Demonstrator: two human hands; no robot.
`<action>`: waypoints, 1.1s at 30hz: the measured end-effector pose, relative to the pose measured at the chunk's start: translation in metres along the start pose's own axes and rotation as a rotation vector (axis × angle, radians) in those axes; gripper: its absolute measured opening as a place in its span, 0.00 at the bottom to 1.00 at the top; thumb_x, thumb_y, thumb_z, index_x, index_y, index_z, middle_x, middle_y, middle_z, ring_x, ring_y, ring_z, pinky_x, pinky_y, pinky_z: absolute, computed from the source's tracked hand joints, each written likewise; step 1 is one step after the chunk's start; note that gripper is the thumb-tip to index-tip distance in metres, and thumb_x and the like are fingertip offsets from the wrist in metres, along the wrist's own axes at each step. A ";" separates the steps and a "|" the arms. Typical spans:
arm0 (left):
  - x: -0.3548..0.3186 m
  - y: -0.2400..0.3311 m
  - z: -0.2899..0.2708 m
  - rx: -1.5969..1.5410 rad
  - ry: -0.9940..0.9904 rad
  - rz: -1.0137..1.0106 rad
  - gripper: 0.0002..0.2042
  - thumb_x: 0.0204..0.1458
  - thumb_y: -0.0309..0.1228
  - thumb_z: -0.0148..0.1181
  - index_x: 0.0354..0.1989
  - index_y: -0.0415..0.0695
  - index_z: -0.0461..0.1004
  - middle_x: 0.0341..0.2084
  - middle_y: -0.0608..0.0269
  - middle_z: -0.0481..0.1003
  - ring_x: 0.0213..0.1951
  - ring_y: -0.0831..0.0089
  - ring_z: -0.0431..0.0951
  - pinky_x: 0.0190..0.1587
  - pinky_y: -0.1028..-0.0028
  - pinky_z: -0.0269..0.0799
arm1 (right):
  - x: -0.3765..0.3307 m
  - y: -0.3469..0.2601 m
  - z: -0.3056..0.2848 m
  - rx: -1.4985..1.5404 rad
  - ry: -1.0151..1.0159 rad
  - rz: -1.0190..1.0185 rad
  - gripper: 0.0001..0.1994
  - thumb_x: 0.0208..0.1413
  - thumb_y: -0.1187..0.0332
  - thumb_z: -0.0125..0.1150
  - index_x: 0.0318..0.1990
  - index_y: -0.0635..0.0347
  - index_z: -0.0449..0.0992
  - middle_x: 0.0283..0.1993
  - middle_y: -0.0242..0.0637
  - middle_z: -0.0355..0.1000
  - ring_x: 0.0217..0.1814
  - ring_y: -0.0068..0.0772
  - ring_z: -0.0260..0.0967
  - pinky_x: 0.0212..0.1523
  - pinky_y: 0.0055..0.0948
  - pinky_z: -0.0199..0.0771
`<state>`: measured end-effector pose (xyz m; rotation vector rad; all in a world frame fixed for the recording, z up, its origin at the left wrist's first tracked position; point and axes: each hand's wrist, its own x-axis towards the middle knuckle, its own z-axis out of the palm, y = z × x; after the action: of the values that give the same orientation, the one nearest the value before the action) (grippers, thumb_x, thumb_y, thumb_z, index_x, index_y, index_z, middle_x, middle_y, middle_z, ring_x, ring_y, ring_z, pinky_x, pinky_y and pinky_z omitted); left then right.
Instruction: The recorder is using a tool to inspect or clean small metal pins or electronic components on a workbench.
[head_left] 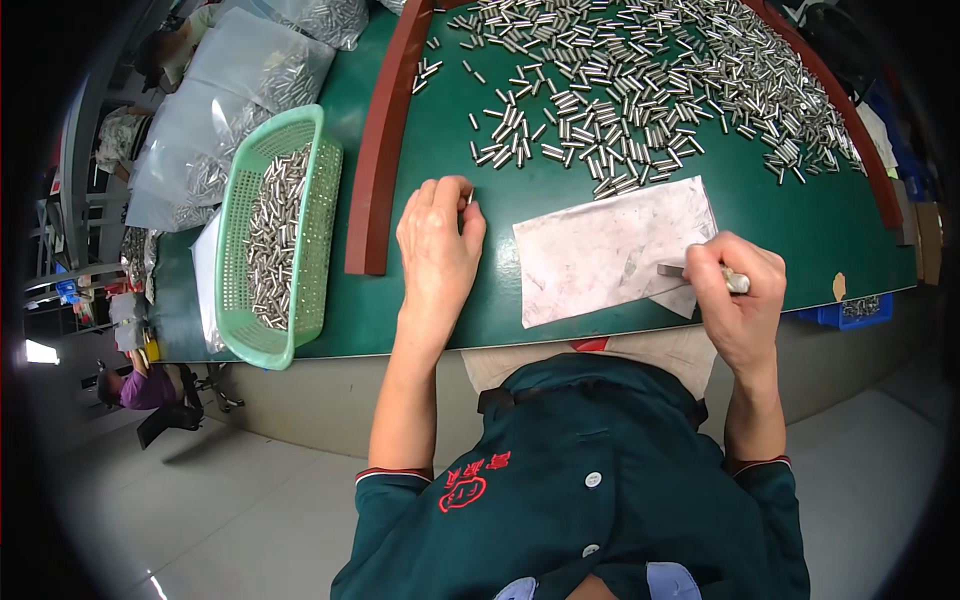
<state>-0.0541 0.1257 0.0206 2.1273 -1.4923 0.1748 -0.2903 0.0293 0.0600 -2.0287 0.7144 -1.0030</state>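
Observation:
My left hand (438, 243) rests on the green table (470, 310), fingers curled around a small metal pin (469, 197) that peeks out at the fingertips. My right hand (738, 290) is closed on a metal tool (690, 270), whose tip lies on a worn whitish sheet (600, 250) spread on the table. Beyond both hands lies a wide scatter of several short silver pins (640, 90).
A green mesh basket (320, 215) with several pins stands at the left table edge, beside clear bags of pins (240, 90). A curved red-brown rail (385, 130) borders the work area. A blue bin (845, 312) sits at the right.

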 end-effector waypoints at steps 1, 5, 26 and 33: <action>-0.004 0.004 -0.003 -0.103 0.019 -0.042 0.06 0.37 0.18 0.54 0.26 0.37 0.69 0.19 0.56 0.68 0.24 0.63 0.70 0.27 0.68 0.66 | 0.001 -0.001 0.003 -0.090 -0.037 -0.033 0.09 0.43 0.77 0.56 0.16 0.65 0.66 0.12 0.34 0.61 0.11 0.28 0.56 0.14 0.24 0.53; -0.015 0.033 -0.002 -0.476 -0.048 -0.028 0.06 0.36 0.17 0.55 0.25 0.37 0.72 0.21 0.58 0.71 0.22 0.70 0.72 0.25 0.76 0.67 | 0.015 0.001 0.008 -0.176 0.014 -0.171 0.06 0.41 0.76 0.57 0.19 0.65 0.66 0.18 0.37 0.61 0.19 0.32 0.58 0.19 0.26 0.55; -0.037 0.073 0.024 -0.377 -0.096 0.102 0.06 0.35 0.18 0.59 0.24 0.40 0.70 0.21 0.60 0.65 0.25 0.64 0.66 0.27 0.71 0.63 | 0.011 0.024 0.043 1.329 0.077 0.270 0.21 0.60 0.59 0.31 0.14 0.55 0.51 0.10 0.24 0.46 0.13 0.16 0.37 0.16 0.20 0.40; -0.037 0.073 0.025 -0.371 -0.086 0.105 0.06 0.36 0.18 0.59 0.24 0.40 0.70 0.20 0.60 0.65 0.24 0.65 0.66 0.27 0.71 0.63 | 0.009 0.014 0.050 1.332 0.133 0.293 0.21 0.60 0.62 0.35 0.13 0.56 0.53 0.10 0.27 0.49 0.13 0.16 0.41 0.15 0.18 0.43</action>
<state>-0.1389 0.1260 0.0099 1.7819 -1.5486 -0.1484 -0.2460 0.0330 0.0317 -0.6854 0.2244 -1.0101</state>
